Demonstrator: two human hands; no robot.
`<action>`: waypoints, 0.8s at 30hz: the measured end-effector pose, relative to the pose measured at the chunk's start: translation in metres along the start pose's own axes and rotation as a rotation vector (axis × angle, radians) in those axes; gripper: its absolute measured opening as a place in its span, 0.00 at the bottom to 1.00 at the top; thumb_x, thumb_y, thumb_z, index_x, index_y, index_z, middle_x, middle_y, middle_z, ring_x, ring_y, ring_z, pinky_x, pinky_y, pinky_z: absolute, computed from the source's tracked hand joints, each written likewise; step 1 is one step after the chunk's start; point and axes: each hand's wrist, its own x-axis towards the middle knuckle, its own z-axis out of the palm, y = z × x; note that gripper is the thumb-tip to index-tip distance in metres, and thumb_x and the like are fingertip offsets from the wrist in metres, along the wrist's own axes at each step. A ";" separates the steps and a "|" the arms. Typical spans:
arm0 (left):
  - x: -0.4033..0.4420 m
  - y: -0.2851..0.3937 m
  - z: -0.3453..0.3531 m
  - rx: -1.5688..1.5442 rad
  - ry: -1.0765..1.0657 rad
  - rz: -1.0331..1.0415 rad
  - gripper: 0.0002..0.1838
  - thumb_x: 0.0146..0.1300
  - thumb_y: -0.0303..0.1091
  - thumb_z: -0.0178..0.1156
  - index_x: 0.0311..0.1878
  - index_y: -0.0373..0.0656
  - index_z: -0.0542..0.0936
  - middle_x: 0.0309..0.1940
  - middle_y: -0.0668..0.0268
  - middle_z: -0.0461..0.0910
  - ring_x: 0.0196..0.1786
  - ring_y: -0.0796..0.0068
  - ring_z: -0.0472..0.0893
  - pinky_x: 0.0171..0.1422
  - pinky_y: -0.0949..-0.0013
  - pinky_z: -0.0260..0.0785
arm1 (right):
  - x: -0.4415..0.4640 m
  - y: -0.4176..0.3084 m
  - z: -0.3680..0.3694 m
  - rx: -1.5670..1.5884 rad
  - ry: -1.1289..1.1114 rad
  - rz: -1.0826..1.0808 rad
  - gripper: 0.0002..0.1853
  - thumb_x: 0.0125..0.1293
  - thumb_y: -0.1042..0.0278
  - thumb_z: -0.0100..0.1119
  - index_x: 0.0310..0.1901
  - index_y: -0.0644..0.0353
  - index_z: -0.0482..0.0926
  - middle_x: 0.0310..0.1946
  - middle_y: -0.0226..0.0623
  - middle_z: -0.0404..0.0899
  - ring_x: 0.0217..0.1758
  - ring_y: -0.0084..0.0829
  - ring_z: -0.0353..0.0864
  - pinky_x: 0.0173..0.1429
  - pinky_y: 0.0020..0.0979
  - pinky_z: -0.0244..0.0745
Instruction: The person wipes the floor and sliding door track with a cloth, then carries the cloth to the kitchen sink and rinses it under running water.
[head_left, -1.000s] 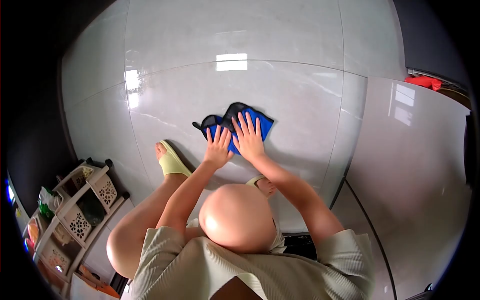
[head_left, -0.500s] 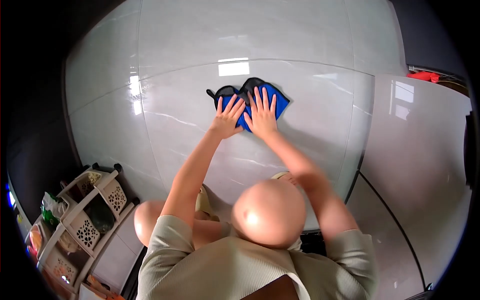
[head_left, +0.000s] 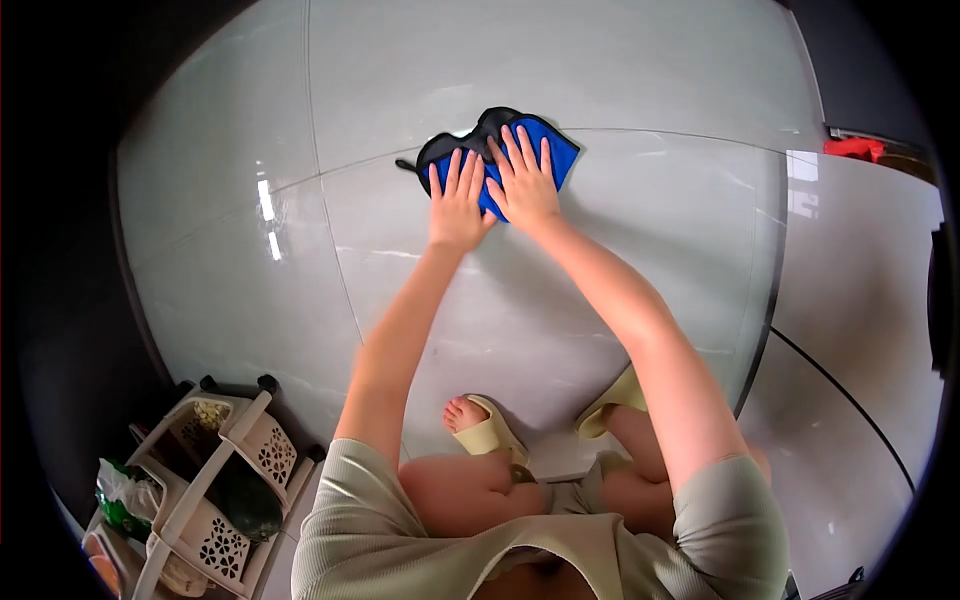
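Note:
A blue cleaning cloth (head_left: 560, 150) with a black edge and grey patches lies on the glossy grey tiled floor (head_left: 420, 320). On its left part rests my left hand (head_left: 460, 205), palm down with the fingers stretched out. My right hand (head_left: 525, 185) presses flat on the right part, its fingers spread. The two hands are side by side, thumbs close together. A small black hanging loop sticks out at the cloth's left end. Some of the cloth is hidden beneath both palms.
A beige slatted storage rack (head_left: 225, 535) holding a dark green gourd (head_left: 248, 505) and bags stands at lower left. A glossy cabinet (head_left: 850, 300) borders the floor on the right. Light-coloured slippers (head_left: 490, 430) are on my feet. A red item (head_left: 855, 149) lies at upper right.
Both hands and the cloth have moved forward across the floor, away from my body. My arms are stretched farther out, and my feet and slippers show more now.

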 end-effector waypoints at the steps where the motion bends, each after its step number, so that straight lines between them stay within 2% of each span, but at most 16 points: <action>1: -0.018 0.006 0.001 -0.008 0.016 -0.063 0.42 0.57 0.53 0.51 0.69 0.34 0.59 0.72 0.56 0.54 0.77 0.56 0.45 0.75 0.40 0.33 | -0.010 -0.008 0.000 0.019 -0.050 -0.049 0.31 0.66 0.52 0.47 0.68 0.56 0.61 0.73 0.43 0.50 0.77 0.43 0.44 0.75 0.54 0.37; 3: -0.065 0.025 -0.004 0.014 -0.098 -0.135 0.42 0.54 0.52 0.53 0.68 0.33 0.61 0.71 0.53 0.55 0.76 0.51 0.46 0.75 0.37 0.33 | -0.040 -0.028 -0.007 0.054 -0.151 -0.145 0.32 0.66 0.53 0.45 0.69 0.58 0.60 0.72 0.46 0.50 0.76 0.46 0.45 0.75 0.53 0.38; 5: -0.121 0.045 0.003 -0.020 -0.139 -0.127 0.43 0.52 0.52 0.55 0.67 0.32 0.62 0.69 0.50 0.57 0.75 0.48 0.47 0.74 0.35 0.33 | -0.092 -0.052 -0.012 0.099 -0.249 -0.130 0.32 0.66 0.55 0.44 0.68 0.61 0.60 0.72 0.48 0.51 0.76 0.47 0.45 0.75 0.52 0.39; 7: -0.178 0.066 0.006 -0.070 -0.281 -0.027 0.42 0.52 0.53 0.55 0.65 0.31 0.64 0.68 0.48 0.59 0.75 0.46 0.48 0.74 0.34 0.34 | -0.155 -0.069 -0.014 0.147 -0.327 -0.099 0.30 0.65 0.54 0.46 0.66 0.61 0.64 0.72 0.46 0.51 0.76 0.46 0.46 0.75 0.51 0.40; 9: -0.226 0.081 0.019 -0.137 -0.355 0.087 0.42 0.53 0.54 0.55 0.66 0.34 0.64 0.69 0.54 0.59 0.76 0.52 0.47 0.75 0.36 0.35 | -0.209 -0.081 -0.020 0.134 -0.406 -0.060 0.31 0.63 0.54 0.47 0.64 0.63 0.65 0.72 0.48 0.51 0.76 0.47 0.46 0.75 0.52 0.40; 11: -0.227 0.076 0.011 -0.183 -0.389 0.215 0.42 0.54 0.55 0.55 0.67 0.35 0.63 0.69 0.56 0.59 0.76 0.53 0.48 0.75 0.38 0.36 | -0.231 -0.082 -0.020 0.113 -0.367 -0.016 0.31 0.62 0.55 0.49 0.64 0.64 0.65 0.72 0.48 0.52 0.76 0.47 0.46 0.74 0.54 0.40; 12: -0.220 0.073 0.008 -0.186 -0.358 0.238 0.42 0.54 0.55 0.54 0.67 0.37 0.63 0.70 0.57 0.59 0.76 0.55 0.48 0.75 0.39 0.36 | -0.225 -0.083 -0.023 0.102 -0.389 0.018 0.31 0.62 0.55 0.49 0.64 0.65 0.65 0.71 0.50 0.52 0.76 0.48 0.46 0.74 0.57 0.39; 13: -0.203 0.067 0.004 -0.145 -0.299 0.283 0.41 0.55 0.55 0.53 0.66 0.35 0.64 0.69 0.55 0.60 0.75 0.52 0.49 0.75 0.38 0.35 | -0.220 -0.079 -0.017 0.081 -0.330 0.043 0.32 0.63 0.54 0.48 0.65 0.66 0.64 0.71 0.51 0.52 0.76 0.49 0.45 0.74 0.58 0.38; 15: -0.153 0.041 -0.005 -0.139 -0.186 0.359 0.40 0.55 0.54 0.52 0.67 0.36 0.64 0.70 0.56 0.59 0.76 0.54 0.49 0.76 0.41 0.34 | -0.183 -0.070 -0.011 -0.010 -0.181 0.108 0.32 0.65 0.53 0.45 0.65 0.67 0.62 0.72 0.51 0.50 0.77 0.49 0.43 0.74 0.58 0.35; 17: -0.097 0.015 -0.011 -0.038 -0.084 0.345 0.40 0.54 0.49 0.53 0.68 0.38 0.63 0.71 0.60 0.58 0.76 0.60 0.48 0.78 0.45 0.33 | -0.125 -0.071 -0.001 -0.076 -0.115 0.243 0.32 0.67 0.53 0.43 0.67 0.66 0.60 0.73 0.50 0.48 0.77 0.48 0.41 0.75 0.57 0.32; 19: -0.050 -0.028 0.006 -0.066 0.060 0.313 0.40 0.52 0.46 0.53 0.69 0.39 0.62 0.71 0.62 0.59 0.77 0.64 0.48 0.78 0.48 0.34 | -0.066 -0.073 0.023 -0.086 0.005 0.304 0.32 0.68 0.53 0.42 0.68 0.64 0.58 0.73 0.48 0.47 0.78 0.47 0.40 0.75 0.56 0.31; 21: -0.027 -0.078 0.001 -0.047 0.064 0.302 0.40 0.51 0.43 0.53 0.70 0.40 0.61 0.72 0.63 0.58 0.77 0.66 0.49 0.78 0.49 0.35 | -0.016 -0.093 0.041 -0.059 0.077 0.299 0.32 0.68 0.53 0.42 0.69 0.61 0.57 0.73 0.47 0.48 0.77 0.47 0.41 0.75 0.56 0.32; 23: -0.042 -0.109 -0.006 0.011 0.074 0.181 0.40 0.50 0.44 0.56 0.69 0.42 0.62 0.72 0.67 0.57 0.76 0.70 0.51 0.77 0.47 0.36 | 0.009 -0.122 0.050 -0.028 0.096 0.242 0.31 0.68 0.53 0.42 0.69 0.60 0.58 0.73 0.47 0.49 0.77 0.46 0.42 0.75 0.55 0.33; 24: -0.059 -0.117 -0.011 -0.029 0.075 0.120 0.40 0.50 0.44 0.56 0.69 0.42 0.62 0.72 0.66 0.57 0.76 0.68 0.49 0.77 0.45 0.35 | 0.009 -0.134 0.053 -0.025 0.080 0.180 0.30 0.68 0.53 0.42 0.69 0.59 0.59 0.73 0.46 0.49 0.77 0.46 0.42 0.75 0.54 0.34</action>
